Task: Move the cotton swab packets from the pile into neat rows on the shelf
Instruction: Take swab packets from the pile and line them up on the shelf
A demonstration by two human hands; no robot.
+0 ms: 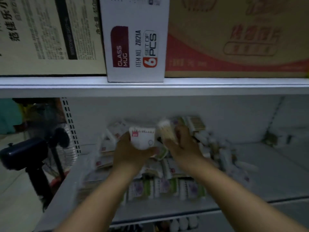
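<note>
My left hand (132, 154) gripped a white packet (142, 137), my right hand (183, 144) a second packet (167, 131) — both judged light, crushable, slick; best pinched across flat faces.

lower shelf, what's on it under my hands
A front row of packets, with a loose pile behind it. The left hand grips a white packet; the right hand grips a swab packet. Whatever lies beneath both hands is covered.

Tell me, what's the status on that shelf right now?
Left hand grips white packet. Right hand grips second packet. Loose pile behind; front row started. Nothing blocking.
</note>
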